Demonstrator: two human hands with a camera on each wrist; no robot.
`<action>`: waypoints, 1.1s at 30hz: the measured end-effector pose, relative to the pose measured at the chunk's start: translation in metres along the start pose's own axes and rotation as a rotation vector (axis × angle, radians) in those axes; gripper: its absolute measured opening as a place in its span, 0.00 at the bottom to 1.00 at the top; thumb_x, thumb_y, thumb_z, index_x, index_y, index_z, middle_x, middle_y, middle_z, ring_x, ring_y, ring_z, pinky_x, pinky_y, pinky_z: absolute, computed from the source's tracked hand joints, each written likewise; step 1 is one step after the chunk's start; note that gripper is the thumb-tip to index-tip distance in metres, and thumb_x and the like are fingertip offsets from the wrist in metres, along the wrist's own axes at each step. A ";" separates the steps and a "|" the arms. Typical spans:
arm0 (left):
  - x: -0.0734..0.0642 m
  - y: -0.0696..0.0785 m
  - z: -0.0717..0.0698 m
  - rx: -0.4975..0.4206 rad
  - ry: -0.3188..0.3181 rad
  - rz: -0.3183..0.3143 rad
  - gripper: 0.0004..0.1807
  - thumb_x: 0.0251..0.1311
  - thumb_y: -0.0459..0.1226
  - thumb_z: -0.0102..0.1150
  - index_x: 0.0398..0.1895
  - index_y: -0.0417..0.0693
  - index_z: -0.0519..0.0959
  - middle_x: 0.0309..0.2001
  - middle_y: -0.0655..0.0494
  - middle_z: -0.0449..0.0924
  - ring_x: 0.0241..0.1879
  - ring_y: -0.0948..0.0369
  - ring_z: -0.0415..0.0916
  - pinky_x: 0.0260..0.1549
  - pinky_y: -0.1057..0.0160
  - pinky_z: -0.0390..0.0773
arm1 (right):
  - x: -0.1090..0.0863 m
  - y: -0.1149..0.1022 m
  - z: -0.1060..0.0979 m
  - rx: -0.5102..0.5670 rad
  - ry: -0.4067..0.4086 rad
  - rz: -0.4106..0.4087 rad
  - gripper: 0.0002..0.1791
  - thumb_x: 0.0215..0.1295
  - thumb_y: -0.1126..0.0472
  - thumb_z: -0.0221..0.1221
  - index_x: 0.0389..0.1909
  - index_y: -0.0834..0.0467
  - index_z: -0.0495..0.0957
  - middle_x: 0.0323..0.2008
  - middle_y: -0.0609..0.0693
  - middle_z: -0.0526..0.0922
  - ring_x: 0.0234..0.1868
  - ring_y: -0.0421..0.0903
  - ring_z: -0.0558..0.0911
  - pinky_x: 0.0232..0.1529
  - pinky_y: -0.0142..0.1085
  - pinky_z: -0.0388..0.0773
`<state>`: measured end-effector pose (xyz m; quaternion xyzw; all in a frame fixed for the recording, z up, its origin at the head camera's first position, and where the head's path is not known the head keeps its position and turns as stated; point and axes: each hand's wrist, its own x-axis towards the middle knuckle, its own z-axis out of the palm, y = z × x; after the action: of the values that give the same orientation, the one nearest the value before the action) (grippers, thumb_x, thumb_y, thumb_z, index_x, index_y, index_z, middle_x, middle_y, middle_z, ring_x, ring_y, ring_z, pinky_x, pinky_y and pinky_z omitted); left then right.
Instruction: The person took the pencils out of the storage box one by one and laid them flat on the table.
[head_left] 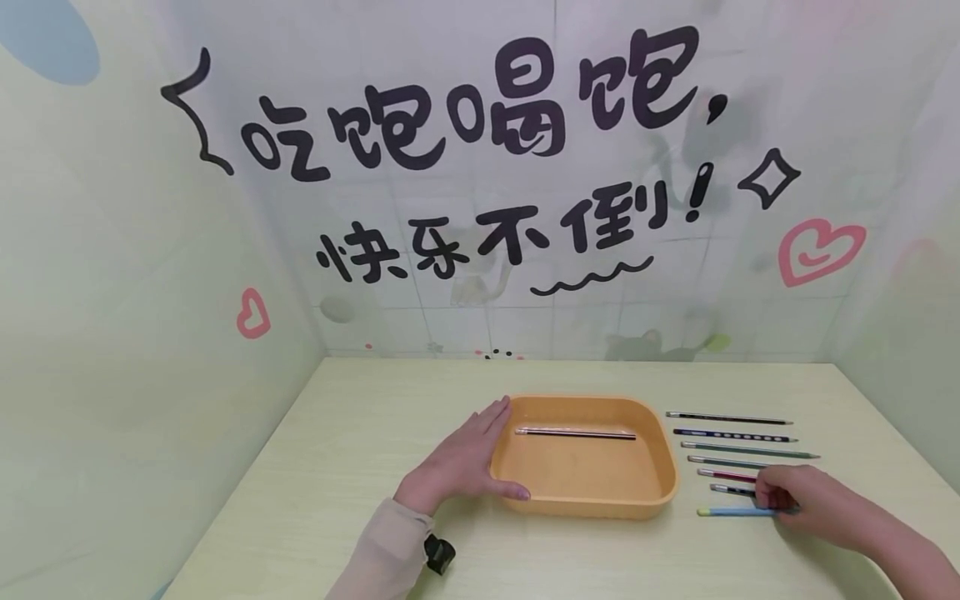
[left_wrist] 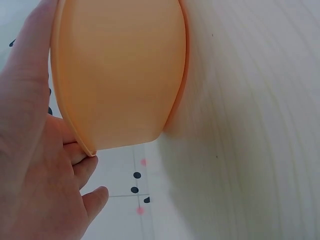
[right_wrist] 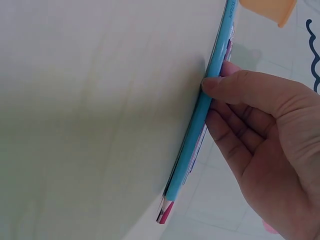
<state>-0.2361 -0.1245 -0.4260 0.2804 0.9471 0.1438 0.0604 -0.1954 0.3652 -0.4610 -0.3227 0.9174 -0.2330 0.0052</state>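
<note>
A shallow orange tray (head_left: 585, 507) stands on the table with one dark-striped pencil (head_left: 577, 433) lying inside it. My left hand (head_left: 468, 458) holds the tray's left side, its thumb at the near rim and its fingers at the far left corner. In the left wrist view, fingertips bend round the rim of the tray (left_wrist: 120, 75). To the right of the tray, my right hand (head_left: 806, 500) pinches a light blue pencil (head_left: 735, 512), the nearest of a row. The right wrist view shows the thumb on top of this blue pencil (right_wrist: 200, 112); the other fingers are partly hidden behind it.
Beyond the blue pencil lie several more, roughly parallel: a black one (head_left: 727, 418), a dark blue dotted one (head_left: 735, 435), a green one (head_left: 750, 451) and a red one (head_left: 727, 476) among them. A printed backdrop (head_left: 480, 325) stands behind the table (head_left: 330, 433).
</note>
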 end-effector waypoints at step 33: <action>-0.001 0.001 -0.001 -0.004 0.003 -0.015 0.71 0.44 0.71 0.65 0.81 0.43 0.42 0.82 0.52 0.38 0.81 0.55 0.39 0.80 0.53 0.51 | 0.043 -0.027 -0.024 -0.071 0.030 0.026 0.14 0.51 0.65 0.72 0.32 0.50 0.77 0.30 0.36 0.78 0.33 0.24 0.72 0.30 0.28 0.79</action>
<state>-0.2351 -0.1238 -0.4249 0.2729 0.9490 0.1455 0.0606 -0.2174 0.3314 -0.4214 -0.3070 0.9292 -0.2048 -0.0169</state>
